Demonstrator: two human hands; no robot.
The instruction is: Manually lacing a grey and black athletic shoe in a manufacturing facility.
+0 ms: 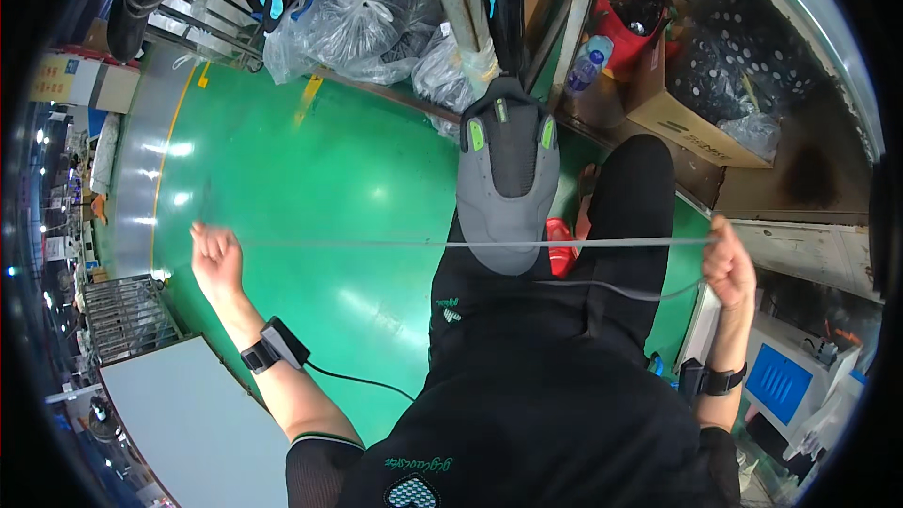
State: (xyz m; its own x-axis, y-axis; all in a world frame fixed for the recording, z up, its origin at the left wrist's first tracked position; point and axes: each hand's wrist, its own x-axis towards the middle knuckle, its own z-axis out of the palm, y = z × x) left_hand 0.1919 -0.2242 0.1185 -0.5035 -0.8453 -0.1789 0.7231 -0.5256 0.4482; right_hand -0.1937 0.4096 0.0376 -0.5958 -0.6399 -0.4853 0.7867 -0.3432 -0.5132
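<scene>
Lace pulled taut between my left hand and right hand, fingers of both pinched on its ends, crossing the grey shoe on my lap. Eyelets look unthreaded; lacing not started.

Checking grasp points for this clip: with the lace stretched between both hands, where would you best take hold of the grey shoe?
Probably the grey shoe at its narrow heel end, coming from the far side. The lace between left hand and right hand crosses its toe, and the upper narrows toward the heel.
</scene>
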